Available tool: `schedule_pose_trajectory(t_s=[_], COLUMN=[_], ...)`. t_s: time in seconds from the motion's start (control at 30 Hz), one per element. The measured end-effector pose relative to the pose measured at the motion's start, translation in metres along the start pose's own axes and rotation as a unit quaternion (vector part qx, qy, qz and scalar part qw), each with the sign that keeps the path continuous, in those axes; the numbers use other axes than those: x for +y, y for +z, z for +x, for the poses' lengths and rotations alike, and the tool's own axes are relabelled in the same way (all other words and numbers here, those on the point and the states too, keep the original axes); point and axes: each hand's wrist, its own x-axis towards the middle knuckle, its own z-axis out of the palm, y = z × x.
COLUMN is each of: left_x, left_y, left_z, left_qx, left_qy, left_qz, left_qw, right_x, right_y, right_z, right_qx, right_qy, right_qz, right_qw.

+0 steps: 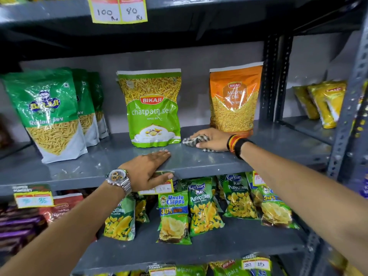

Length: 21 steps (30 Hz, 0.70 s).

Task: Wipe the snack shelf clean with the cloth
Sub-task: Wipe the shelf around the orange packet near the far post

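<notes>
My right hand [212,139] presses the checked cloth [196,141] flat on the snack shelf [199,158], palm clamped over it, between the green sev pouch [152,108] and the orange dal pouch [235,100]. My left hand [148,170] lies open on the front edge, bracing. I'd keep pressure even and sweep along the front edge, where bare room runs leftward.
</notes>
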Motion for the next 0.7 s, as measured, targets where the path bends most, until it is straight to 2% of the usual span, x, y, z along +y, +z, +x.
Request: schedule_pose_trajectory(t_s=[0.1,0.23,0.33,0.4,0.47,0.57,0.7], left_x=[-0.001,0.0,0.002,0.003,0.005,0.008,0.005], left_y=[0.0,-0.001,-0.003,-0.003,-0.003,-0.005,-0.001], left_z=[-0.001,-0.002,-0.001,-0.001,-0.002,-0.004,-0.004], left_qx=[-0.007,-0.01,-0.012,-0.015,-0.013,-0.011,-0.013], left_qy=[0.002,-0.004,-0.011,-0.013,-0.014,-0.014,-0.012], left_qz=[0.008,0.005,0.001,0.001,0.0,0.001,-0.007], left_qw=[1.0,1.0,1.0,1.0,1.0,1.0,1.0], right_x=[-0.024,-0.034,-0.019,-0.002,0.012,0.012,0.003], right_y=[0.009,-0.006,-0.037,-0.045,-0.038,-0.021,-0.032], right_z=[-0.034,-0.082,-0.084,-0.076,-0.072,-0.081,-0.104], right_qx=[-0.031,-0.091,-0.005,0.053,0.066,0.05,-0.042], right_qy=[-0.054,-0.072,-0.039,-0.004,0.037,0.038,0.03], right_qz=[0.008,0.074,0.123,0.099,0.067,0.065,0.117], right_qw=[0.998,0.99,0.992,0.994,0.995,0.996,0.992])
